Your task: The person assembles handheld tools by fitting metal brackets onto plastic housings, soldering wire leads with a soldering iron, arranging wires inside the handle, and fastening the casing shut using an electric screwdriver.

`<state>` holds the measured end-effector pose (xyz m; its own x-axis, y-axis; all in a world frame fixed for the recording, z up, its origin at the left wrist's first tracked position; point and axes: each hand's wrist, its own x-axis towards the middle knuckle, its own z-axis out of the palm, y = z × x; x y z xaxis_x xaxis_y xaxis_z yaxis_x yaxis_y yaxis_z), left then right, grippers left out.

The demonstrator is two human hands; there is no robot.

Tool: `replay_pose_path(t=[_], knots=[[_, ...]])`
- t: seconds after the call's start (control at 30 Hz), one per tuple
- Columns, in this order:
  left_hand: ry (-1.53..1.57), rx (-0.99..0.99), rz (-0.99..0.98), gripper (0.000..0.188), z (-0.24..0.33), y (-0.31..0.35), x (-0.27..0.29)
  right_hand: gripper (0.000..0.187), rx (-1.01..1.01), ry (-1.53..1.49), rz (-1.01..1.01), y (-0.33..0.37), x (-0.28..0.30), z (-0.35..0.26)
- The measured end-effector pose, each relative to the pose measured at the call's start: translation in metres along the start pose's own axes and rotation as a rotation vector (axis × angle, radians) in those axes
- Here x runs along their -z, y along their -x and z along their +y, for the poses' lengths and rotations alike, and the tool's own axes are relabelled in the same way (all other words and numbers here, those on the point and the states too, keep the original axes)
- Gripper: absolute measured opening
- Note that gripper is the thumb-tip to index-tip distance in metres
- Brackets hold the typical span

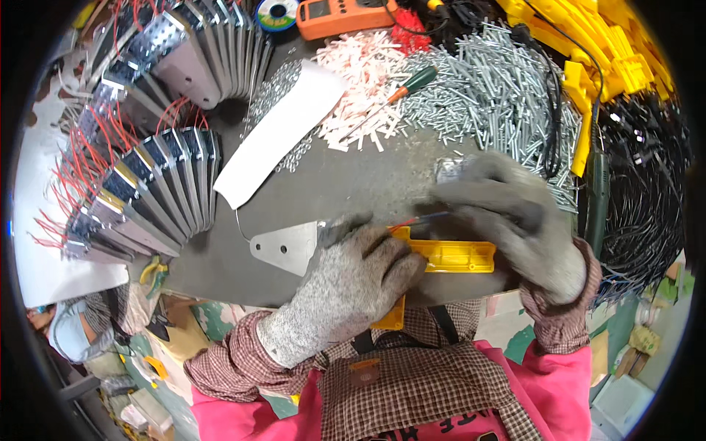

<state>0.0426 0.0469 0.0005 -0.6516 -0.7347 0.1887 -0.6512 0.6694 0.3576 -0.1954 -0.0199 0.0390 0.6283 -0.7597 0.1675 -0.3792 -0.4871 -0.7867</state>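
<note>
In a grey speckled glove, my left hand (pixel 353 283) is closed over a yellow plastic housing (pixel 460 256), whose trough-shaped arm sticks out to the right. A flat silver metal plate (pixel 285 248) with two holes lies just left of that hand, its right end beside the fingers. Thin red and dark wires (pixel 413 220) run from the housing's upper edge toward my right hand (pixel 515 220). That hand, also gloved and partly smeared by motion, has its fingers drawn together at the wires' end. Its fingertips are not sharp enough to make out the exact grip.
Metal plates with red wires (pixel 165 184) stand fanned out at left. A white strip (pixel 279 136) lies before pale tubes (pixel 360 81), a screwdriver (pixel 413 84) and silver screws (pixel 485 88). An orange meter (pixel 342 16) is behind; yellow housings (pixel 603 44) and black cables (pixel 640 198) lie right.
</note>
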Motion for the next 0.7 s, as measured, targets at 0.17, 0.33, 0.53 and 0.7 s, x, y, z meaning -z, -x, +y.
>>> replay_pose_path(t=[0.17,0.33,0.53,0.7], knots=[[0.167,0.069,0.096,0.035,-0.007,-0.001,-0.002,0.020,-0.154,-0.154,-0.055,0.023,-0.009,-0.010],[0.551,0.347,0.083,0.028,-0.006,0.000,0.001,0.026,-0.070,0.094,-0.178,0.014,-0.032,0.000],[1.228,0.505,0.155,0.039,-0.007,0.008,-0.011,0.021,-0.266,-0.340,0.001,0.006,-0.041,0.004],[1.194,0.523,0.211,0.042,-0.004,0.004,-0.008,0.015,-0.227,-0.294,-0.092,0.001,-0.044,0.005]])
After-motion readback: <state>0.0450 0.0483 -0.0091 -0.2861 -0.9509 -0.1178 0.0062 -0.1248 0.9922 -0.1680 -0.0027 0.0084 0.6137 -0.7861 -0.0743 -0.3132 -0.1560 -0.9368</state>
